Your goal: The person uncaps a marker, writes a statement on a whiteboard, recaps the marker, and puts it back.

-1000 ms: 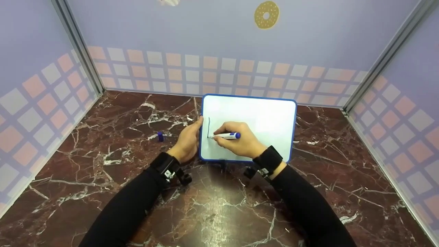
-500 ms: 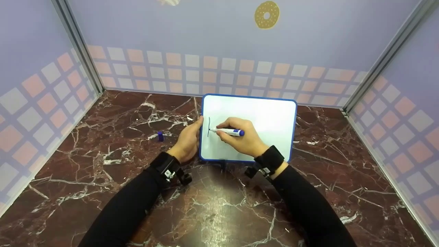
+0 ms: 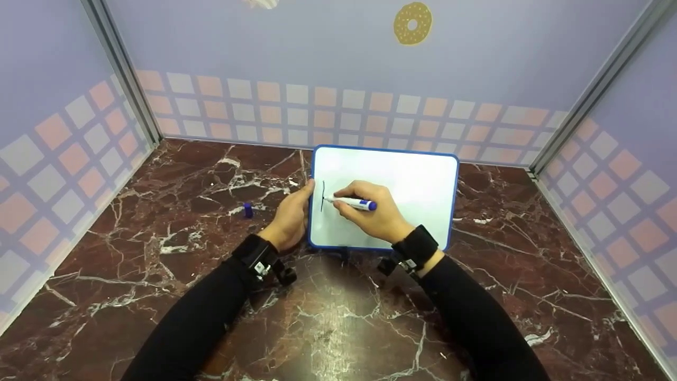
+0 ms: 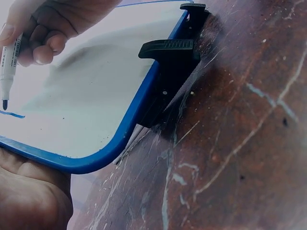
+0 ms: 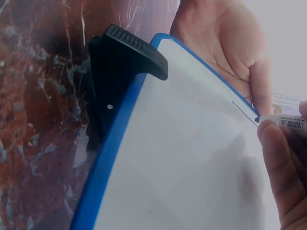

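Observation:
A blue-framed whiteboard leans back in a black stand. My left hand holds its left edge, the thumb along the frame and the other fingers hidden behind the board. Between thumb and fingers, my right hand pinches a white marker with a blue end. The uncapped dark tip of the marker, seen in the left wrist view, is at or just off the board beside a thin upright blue line near the left edge. Whether the tip touches is too small to tell.
A small blue marker cap stands on the dark red marbled table, left of my left hand. Panels with pink and white squares enclose the table at the back and both sides. Stand hooks curl over the board's lower edge.
My right hand has moved the marker tip up from the foot of the blue line to about its middle, then has stayed nearly still. My left hand keeps its place on the whiteboard.

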`<state>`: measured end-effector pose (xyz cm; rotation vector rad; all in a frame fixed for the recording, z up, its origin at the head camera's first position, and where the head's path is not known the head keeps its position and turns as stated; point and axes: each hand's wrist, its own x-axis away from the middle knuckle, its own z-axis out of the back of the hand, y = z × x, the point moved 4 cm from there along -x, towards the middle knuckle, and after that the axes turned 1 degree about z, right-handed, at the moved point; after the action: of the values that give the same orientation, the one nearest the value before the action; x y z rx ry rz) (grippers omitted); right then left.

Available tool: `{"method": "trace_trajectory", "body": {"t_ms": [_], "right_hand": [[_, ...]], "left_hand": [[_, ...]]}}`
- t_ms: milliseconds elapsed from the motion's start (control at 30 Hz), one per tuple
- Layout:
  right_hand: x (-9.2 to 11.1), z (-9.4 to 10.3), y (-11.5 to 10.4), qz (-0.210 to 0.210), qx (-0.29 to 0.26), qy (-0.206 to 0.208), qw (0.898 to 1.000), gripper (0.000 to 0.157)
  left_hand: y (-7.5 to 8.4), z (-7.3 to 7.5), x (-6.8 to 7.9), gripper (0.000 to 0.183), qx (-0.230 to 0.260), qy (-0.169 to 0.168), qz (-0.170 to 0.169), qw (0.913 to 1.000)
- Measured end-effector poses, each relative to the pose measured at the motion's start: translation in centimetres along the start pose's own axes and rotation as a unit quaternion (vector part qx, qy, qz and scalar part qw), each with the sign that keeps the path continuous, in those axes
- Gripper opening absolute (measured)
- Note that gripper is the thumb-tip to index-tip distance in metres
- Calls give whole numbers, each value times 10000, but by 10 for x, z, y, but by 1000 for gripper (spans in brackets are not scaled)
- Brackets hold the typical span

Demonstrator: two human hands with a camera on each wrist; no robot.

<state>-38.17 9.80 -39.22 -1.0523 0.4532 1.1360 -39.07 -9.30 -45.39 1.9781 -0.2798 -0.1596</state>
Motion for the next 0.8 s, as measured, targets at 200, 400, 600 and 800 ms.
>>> {"method": "trace_trajectory", "body": {"t_ms": [200,400,600,800], "right_hand": [[-1,0,0,16,230,-5,9997,12],[0,0,0,-29,288,-24,9996,12],[1,0,1,-73,297,-8,9995,14],[1,1,1,-81,335,-60,9994,10]], "left_hand": [[0,-1,0,54,-43,-29,-6,10000],[0,0,0,56,-135,-61,-1,9999],[-1,1,-1,58,-191,-48,5,9998],[-2,0,-1,58,-142,6,31,9999]]}}
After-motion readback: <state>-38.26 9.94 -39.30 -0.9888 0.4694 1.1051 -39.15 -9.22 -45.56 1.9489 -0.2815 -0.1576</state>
